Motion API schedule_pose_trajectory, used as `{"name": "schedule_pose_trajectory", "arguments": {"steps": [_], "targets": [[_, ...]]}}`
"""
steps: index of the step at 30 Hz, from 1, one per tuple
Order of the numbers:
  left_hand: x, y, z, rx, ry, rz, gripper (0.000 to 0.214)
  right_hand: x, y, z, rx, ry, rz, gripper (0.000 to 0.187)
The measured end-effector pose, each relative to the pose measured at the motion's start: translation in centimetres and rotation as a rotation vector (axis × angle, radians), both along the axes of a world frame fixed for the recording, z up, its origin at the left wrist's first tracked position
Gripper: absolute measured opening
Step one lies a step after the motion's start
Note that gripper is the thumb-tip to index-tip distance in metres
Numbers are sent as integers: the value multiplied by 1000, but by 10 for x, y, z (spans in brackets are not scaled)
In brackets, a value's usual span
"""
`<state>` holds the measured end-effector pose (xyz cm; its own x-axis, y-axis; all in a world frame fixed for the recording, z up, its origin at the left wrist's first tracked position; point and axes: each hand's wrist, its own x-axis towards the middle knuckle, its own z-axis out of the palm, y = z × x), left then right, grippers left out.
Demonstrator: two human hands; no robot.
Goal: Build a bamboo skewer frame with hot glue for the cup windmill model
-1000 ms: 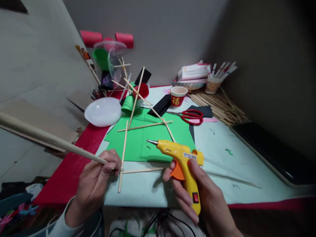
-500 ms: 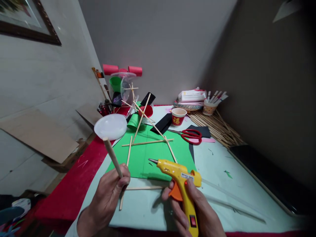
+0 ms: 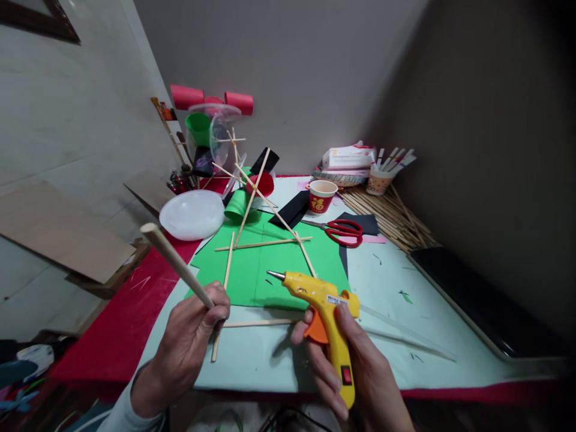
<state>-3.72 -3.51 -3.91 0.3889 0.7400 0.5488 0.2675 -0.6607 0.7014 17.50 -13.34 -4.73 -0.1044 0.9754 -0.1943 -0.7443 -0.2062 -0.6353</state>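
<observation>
My right hand (image 3: 355, 366) grips a yellow glue gun (image 3: 326, 306) by its handle, with a finger on the orange trigger and the metal nozzle pointing left over a green paper sheet (image 3: 265, 264). Pinched in my left hand (image 3: 189, 342) is a wooden stick (image 3: 176, 264) that slants up and to the left. Several thin sticks (image 3: 261, 243) lie in a rough frame on the green sheet and the pale mat. One stick's lower end lies by my left thumb.
Red scissors (image 3: 344, 231) and a red paper cup (image 3: 321, 195) lie beyond the green sheet. A white bowl (image 3: 193, 214) sits at the left. A pile of sticks (image 3: 391, 216) lies at the back right. A stick-and-cup structure (image 3: 216, 156) stands at the back.
The stick in my left hand has swung from pointing far left to a steeper upward slant, then tipped back leftward. The glue gun stays about where it was; the camera tilted up, then down.
</observation>
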Motion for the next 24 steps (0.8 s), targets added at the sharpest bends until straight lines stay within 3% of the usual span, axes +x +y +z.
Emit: {"name": "schedule_pose_trajectory", "arguments": {"steps": [7, 13, 19, 24], "targets": [[21, 1, 11, -18, 30, 79, 43, 1, 0, -5, -6, 51, 23, 48], [12, -2, 9, 33, 29, 62, 36, 8, 6, -16, 51, 131, 15, 47], [7, 1, 7, 171, 64, -45, 31, 30, -7, 4, 55, 102, 6, 46], [4, 2, 3, 196, 135, -84, 34, 55, -16, 18, 57, 54, -182, 39]]}}
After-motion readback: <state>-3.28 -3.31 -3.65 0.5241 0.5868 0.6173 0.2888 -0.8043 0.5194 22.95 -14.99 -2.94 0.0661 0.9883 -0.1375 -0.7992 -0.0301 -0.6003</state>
